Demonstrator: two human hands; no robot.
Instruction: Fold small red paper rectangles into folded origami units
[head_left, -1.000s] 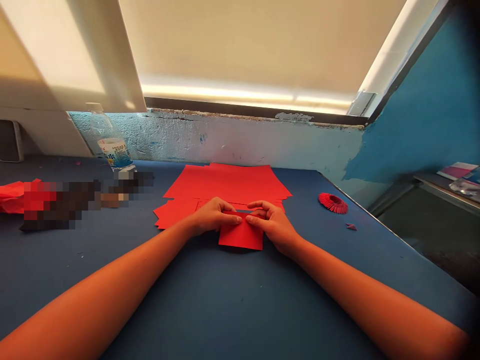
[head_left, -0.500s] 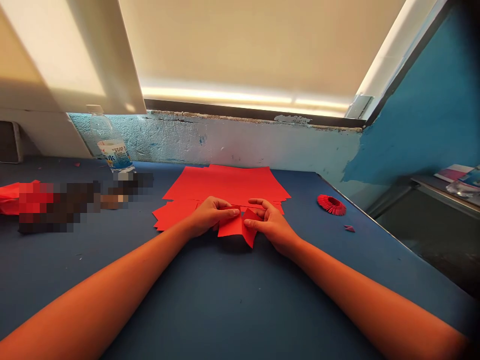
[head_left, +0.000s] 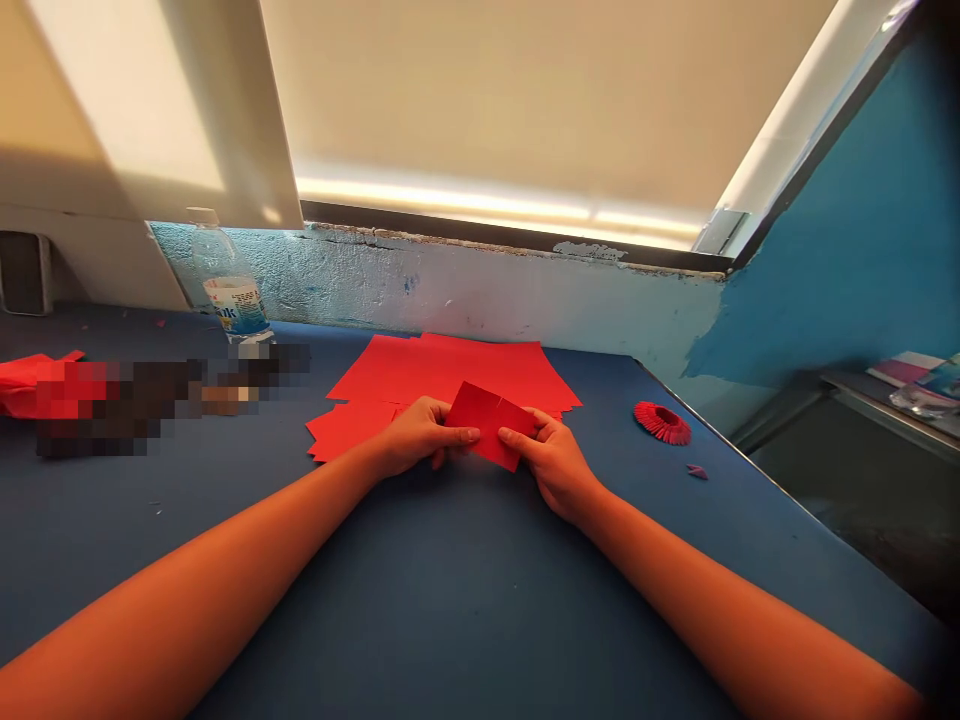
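Note:
A small red paper piece [head_left: 491,425] is held up between both hands, slightly tilted, with a short slit or crease at its top edge. My left hand [head_left: 427,436] pinches its left side, thumb on the near face. The right side is gripped by my right hand [head_left: 553,455], thumb in front and fingers behind. Beyond the hands, overlapping red sheets [head_left: 457,368] lie on the blue table [head_left: 450,600]. To the right sits a ring of folded red paper [head_left: 661,423], with a small folded piece [head_left: 697,471] near it.
At the back left stands a clear plastic bottle [head_left: 232,290]. Red material [head_left: 30,385] and a blurred-out area lie on the left. A dark-framed object [head_left: 25,273] leans at the far left. Behind the table is a blue wall [head_left: 420,280]; a lower surface with items is at the right.
The red paper, bent downward in two flaps before, is now raised and flatter between my hands. My right hand's fingers have closed in behind it. The view has shifted slightly.

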